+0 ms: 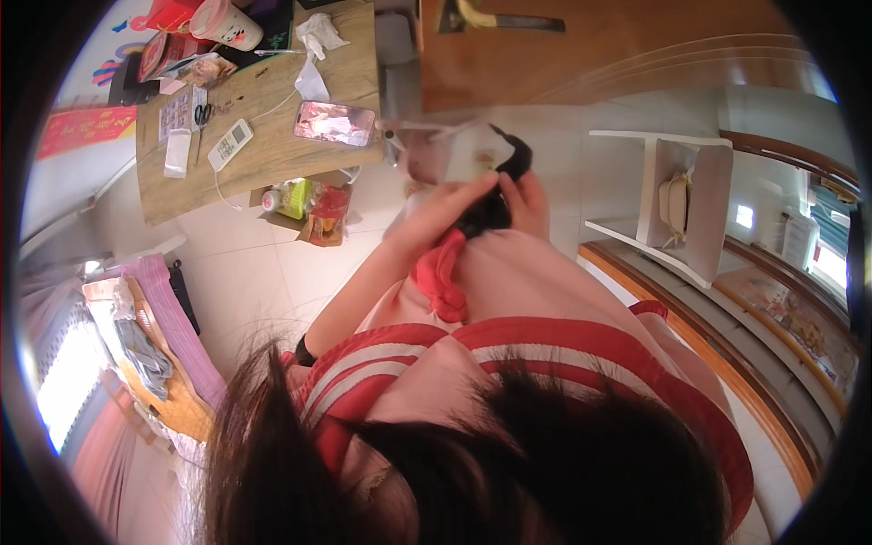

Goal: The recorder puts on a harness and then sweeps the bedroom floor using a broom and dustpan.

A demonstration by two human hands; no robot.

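Both of my hands are together just above my lap, at the middle of the view. My left hand (pixel 472 194) pinches a black cloth item (pixel 516 155), whose curved end sticks up above the fingers. My right hand (pixel 531 204) closes on the same black cloth from the other side. More black fabric hangs below the fingers, over my pale pink top. Beneath it lies the red knotted scarf (pixel 441 272) of the top. What kind of item the black cloth is, I cannot tell.
A wooden desk (pixel 272 150) at the upper left bears a lit smartphone (pixel 334 123), a white power strip (pixel 230 145), scissors (pixel 202 114) and a cup (pixel 227 25). Below it stands an open cardboard box (pixel 327 235). A brown door (pixel 613 54) is ahead; white shelving (pixel 650 197) stands right.
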